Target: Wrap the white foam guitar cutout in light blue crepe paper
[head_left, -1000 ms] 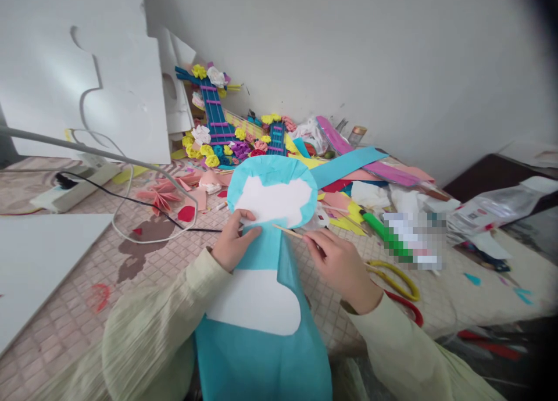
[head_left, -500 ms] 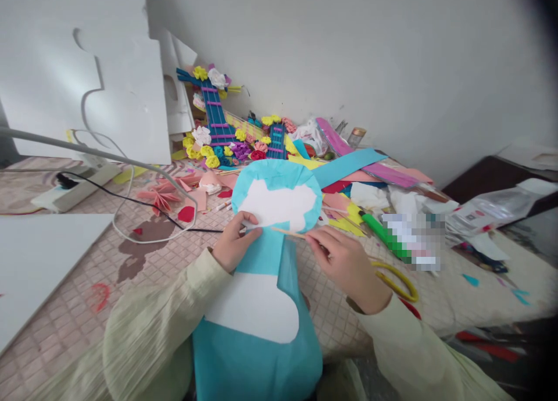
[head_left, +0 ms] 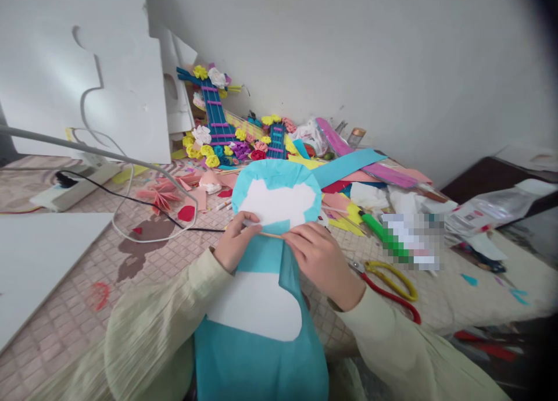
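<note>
A guitar-shaped white foam board wrapped in light blue paper [head_left: 265, 308] lies in front of me, its round top [head_left: 279, 200] pointing away. My left hand [head_left: 233, 244] pinches the paper at the narrow waist of the shape. Gripped in my right hand [head_left: 320, 261] is a thin wooden stick [head_left: 271, 235], laid across the same waist with its tip by my left fingers. Both hands are closed and nearly touch each other.
Yellow and red scissors [head_left: 387, 279] and a green glue tube [head_left: 379, 229] lie to the right. Paper flowers and blue ladder shapes [head_left: 218, 122] pile at the wall. White foam boards [head_left: 87, 81] stand at the left, near a power strip [head_left: 72, 189] with cables.
My right hand has moved left with the stick, up to the waist of the shape and next to my left hand. The scissors show more fully now.
</note>
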The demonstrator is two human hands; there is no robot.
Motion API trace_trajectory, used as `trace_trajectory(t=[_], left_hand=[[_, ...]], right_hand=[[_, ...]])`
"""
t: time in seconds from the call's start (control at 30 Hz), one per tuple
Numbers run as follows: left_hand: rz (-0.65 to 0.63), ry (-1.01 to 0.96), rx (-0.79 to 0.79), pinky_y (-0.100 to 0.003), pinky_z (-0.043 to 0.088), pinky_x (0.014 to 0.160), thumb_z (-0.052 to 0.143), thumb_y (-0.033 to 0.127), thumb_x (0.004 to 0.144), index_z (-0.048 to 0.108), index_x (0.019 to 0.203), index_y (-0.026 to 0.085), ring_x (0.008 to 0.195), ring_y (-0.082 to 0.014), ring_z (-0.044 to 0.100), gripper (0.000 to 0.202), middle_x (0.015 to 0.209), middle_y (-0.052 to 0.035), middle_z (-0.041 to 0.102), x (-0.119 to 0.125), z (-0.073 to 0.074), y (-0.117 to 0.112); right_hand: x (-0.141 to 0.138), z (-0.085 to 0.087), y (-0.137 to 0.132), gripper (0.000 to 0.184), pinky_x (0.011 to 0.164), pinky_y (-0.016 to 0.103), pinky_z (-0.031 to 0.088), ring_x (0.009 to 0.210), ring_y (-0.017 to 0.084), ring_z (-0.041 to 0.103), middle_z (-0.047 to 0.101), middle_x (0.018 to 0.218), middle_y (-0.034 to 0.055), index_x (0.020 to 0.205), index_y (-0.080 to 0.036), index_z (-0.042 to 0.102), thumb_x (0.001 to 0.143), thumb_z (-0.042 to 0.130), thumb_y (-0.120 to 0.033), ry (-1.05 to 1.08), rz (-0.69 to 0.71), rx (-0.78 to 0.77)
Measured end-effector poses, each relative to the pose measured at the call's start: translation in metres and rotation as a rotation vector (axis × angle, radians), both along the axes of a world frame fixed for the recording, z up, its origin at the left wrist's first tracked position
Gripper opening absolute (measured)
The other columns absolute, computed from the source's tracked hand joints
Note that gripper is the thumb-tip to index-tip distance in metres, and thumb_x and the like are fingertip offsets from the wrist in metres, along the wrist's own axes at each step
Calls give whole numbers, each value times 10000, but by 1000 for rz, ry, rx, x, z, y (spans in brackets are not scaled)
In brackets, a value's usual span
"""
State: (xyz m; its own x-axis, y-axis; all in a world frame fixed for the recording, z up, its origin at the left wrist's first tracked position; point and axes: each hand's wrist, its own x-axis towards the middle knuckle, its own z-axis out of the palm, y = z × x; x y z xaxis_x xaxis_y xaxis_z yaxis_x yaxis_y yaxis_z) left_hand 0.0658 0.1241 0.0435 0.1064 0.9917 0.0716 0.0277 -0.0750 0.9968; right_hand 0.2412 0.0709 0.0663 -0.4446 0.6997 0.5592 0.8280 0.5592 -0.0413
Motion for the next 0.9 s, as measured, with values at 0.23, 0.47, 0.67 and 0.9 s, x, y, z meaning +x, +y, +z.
trace_trajectory(t=[0.23,0.47,0.67,0.9], left_hand=[[-45,-24,14,-235,291,479,597,242,682,495,795,210,502,-106,376,155,580,60,410,-2,-2,0],[-45,9,20,-236,261,475,593,280,705,494,785,214,494,-107,356,144,557,66,375,-2,-2,1],[-75,11,32,-231,256,462,590,289,714,490,762,211,480,-102,346,136,536,71,371,-1,-2,-1],[-54,65,24,-226,228,445,586,289,715,492,742,198,459,-88,306,133,524,78,354,2,-1,-2]], right_hand=[[4,-6,2,172,763,348,410,843,191,533,653,878,50,917,-173,645,861,484,-150,-14,-40,68],[20,-13,-2,214,681,279,436,782,160,558,610,915,53,994,-178,615,850,473,-110,-29,-76,30],[24,-12,0,139,683,251,442,749,137,578,628,864,29,909,-184,616,859,490,-154,40,-75,59],[27,-9,0,147,650,231,439,688,112,563,597,824,22,850,-195,625,858,487,-148,69,-81,45]])
